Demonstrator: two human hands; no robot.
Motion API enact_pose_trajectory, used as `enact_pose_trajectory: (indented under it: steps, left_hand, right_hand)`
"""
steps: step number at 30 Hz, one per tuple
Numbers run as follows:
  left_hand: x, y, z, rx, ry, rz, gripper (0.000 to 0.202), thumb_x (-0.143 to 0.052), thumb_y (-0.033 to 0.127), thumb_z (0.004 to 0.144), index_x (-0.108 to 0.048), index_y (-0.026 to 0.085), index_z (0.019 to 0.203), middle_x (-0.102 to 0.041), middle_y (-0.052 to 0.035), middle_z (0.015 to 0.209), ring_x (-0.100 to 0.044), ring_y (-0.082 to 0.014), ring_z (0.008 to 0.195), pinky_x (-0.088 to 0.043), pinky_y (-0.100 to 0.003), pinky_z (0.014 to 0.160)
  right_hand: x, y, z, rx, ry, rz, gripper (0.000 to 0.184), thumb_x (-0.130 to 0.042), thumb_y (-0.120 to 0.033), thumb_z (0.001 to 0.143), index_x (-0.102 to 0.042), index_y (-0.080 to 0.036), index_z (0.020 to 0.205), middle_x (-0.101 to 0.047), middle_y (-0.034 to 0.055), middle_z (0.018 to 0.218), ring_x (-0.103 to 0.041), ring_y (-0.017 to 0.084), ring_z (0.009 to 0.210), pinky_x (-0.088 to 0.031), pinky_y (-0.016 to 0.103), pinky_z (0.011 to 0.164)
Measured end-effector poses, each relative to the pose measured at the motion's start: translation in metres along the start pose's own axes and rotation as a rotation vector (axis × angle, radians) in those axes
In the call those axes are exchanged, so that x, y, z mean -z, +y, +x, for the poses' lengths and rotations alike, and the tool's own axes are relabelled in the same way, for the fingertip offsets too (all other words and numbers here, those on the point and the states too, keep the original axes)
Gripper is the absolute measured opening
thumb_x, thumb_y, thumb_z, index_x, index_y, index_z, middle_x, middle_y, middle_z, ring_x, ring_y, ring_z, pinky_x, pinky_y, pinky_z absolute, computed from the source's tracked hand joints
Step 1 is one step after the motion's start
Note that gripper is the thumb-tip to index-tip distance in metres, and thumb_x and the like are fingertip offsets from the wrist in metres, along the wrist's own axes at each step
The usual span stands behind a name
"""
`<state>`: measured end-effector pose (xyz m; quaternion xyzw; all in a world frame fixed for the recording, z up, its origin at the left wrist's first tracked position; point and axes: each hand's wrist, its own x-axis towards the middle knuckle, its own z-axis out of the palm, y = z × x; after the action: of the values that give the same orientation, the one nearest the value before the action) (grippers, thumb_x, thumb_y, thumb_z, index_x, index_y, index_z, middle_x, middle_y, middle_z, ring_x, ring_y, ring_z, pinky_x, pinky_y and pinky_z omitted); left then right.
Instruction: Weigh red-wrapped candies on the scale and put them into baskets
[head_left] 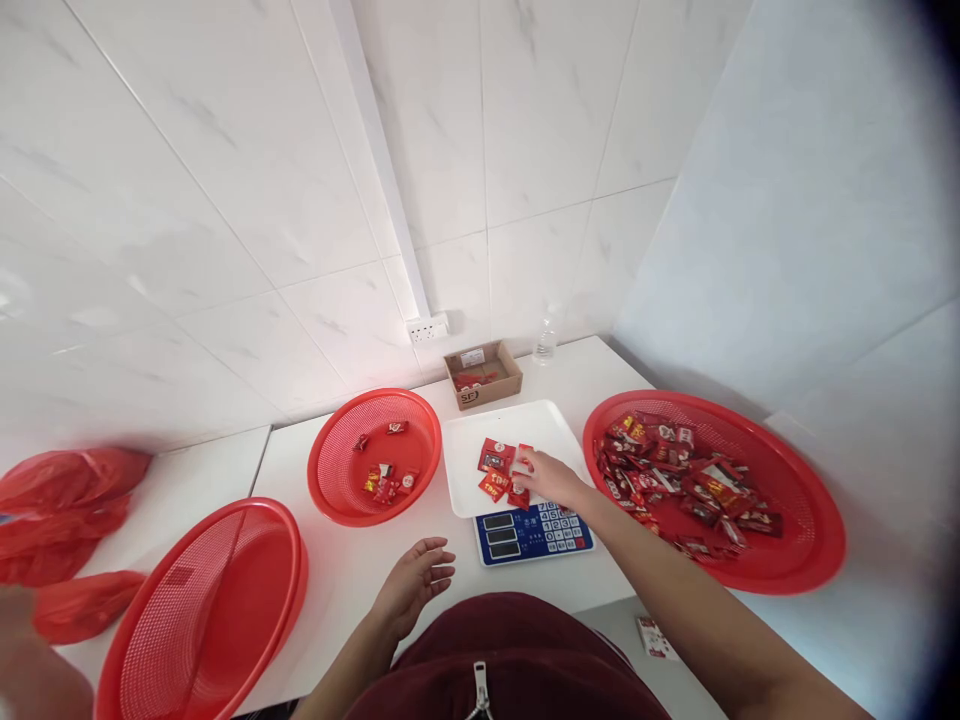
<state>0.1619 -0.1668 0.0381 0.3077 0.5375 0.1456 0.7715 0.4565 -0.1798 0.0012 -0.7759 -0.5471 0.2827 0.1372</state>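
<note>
My right hand (546,476) reaches over the white pan of a scale (517,425), its fingers resting on several small red packets (498,470) lying there. The fingers look loosely bent, touching a packet (519,494). My left hand (416,580) hovers palm-down over the white table (360,560) near its front edge, fingers loosely curled and holding nothing. The scale's blue keypad and display (532,532) face me.
A large red basket (795,540) of many red packets sits at right. A smaller red basket (337,480) with a few packets lies left of the scale. Stacked red baskets (210,610) sit at front left, red bags (67,500) further left. A cardboard box (484,373) and bottle (545,342) stand by the wall.
</note>
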Motion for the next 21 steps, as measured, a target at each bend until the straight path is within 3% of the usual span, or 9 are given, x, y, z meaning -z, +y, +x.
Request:
enact_pose_trajectory:
  steps: [3, 8, 12, 15, 17, 19, 21]
  left_hand:
    - [-0.002, 0.001, 0.002, 0.008, -0.018, 0.018, 0.026, -0.066, 0.022, 0.069, -0.055, 0.017, 0.092, -0.065, -0.0024, 0.082, -0.061, -0.0113, 0.069, -0.044, -0.026, 0.072]
    - [-0.006, 0.007, 0.005, -0.012, -0.058, 0.051, 0.027, -0.066, 0.022, 0.069, -0.055, 0.017, 0.093, -0.064, -0.0028, 0.084, -0.061, -0.0119, 0.071, -0.044, -0.027, 0.074]
    - [-0.001, 0.003, 0.009, -0.041, -0.043, 0.103, 0.027, -0.064, 0.024, 0.070, -0.055, 0.017, 0.094, -0.064, -0.0043, 0.086, -0.061, -0.0124, 0.071, -0.045, -0.028, 0.075]
    - [0.010, -0.003, 0.014, -0.163, 0.064, 0.300, 0.023, -0.059, 0.028, 0.075, -0.055, 0.016, 0.095, -0.064, -0.0094, 0.091, -0.062, -0.0175, 0.076, -0.046, -0.034, 0.077]
    - [0.024, -0.001, 0.015, -0.262, 0.175, 0.396, 0.027, -0.057, 0.028, 0.076, -0.054, 0.015, 0.100, -0.062, -0.0135, 0.102, -0.060, -0.0229, 0.091, -0.044, -0.038, 0.085]
    - [0.044, 0.008, 0.016, -0.392, 0.314, 0.464, 0.036, -0.058, 0.027, 0.077, -0.050, 0.017, 0.111, -0.052, -0.0156, 0.122, -0.048, -0.0265, 0.115, -0.034, -0.039, 0.099]
    - [0.069, 0.023, 0.017, -0.583, 0.517, 0.651, 0.048, -0.056, 0.029, 0.079, -0.042, 0.020, 0.124, -0.033, -0.0150, 0.141, -0.025, -0.0271, 0.134, -0.019, -0.040, 0.108]
  right_hand:
    - [-0.008, 0.001, -0.013, 0.045, -0.057, -0.008, 0.047, -0.065, -0.036, 0.070, -0.052, -0.023, 0.114, -0.059, 0.0054, 0.114, -0.058, 0.022, 0.096, -0.040, 0.026, 0.073]
    - [-0.011, -0.006, -0.013, -0.041, 0.040, 0.006, 0.036, -0.048, -0.032, 0.082, -0.048, -0.020, 0.116, -0.058, 0.0089, 0.117, -0.057, 0.022, 0.098, -0.039, 0.027, 0.073]
    - [-0.009, -0.007, -0.029, -0.081, 0.104, 0.121, 0.032, -0.044, -0.036, 0.083, -0.051, -0.022, 0.112, -0.065, 0.0050, 0.098, -0.059, 0.019, 0.086, -0.040, 0.027, 0.071]
    - [-0.017, 0.003, -0.057, -0.032, 0.097, 0.310, 0.025, -0.042, -0.041, 0.082, -0.056, -0.023, 0.093, -0.064, 0.0013, 0.080, -0.058, 0.017, 0.074, -0.042, 0.027, 0.070]
    - [-0.032, 0.015, -0.079, -0.024, 0.025, 0.389, 0.024, -0.043, -0.042, 0.079, -0.056, -0.022, 0.080, -0.063, 0.0021, 0.076, -0.057, 0.017, 0.072, -0.043, 0.027, 0.068]
    - [-0.054, 0.030, -0.102, -0.073, -0.083, 0.419, 0.025, -0.043, -0.044, 0.076, -0.055, -0.022, 0.074, -0.061, 0.0021, 0.070, -0.056, 0.017, 0.067, -0.042, 0.028, 0.062]
    - [-0.082, 0.048, -0.124, -0.160, -0.184, 0.400, 0.020, -0.048, -0.041, 0.070, -0.055, -0.022, 0.067, -0.058, 0.0020, 0.061, -0.055, 0.018, 0.061, -0.041, 0.029, 0.057]
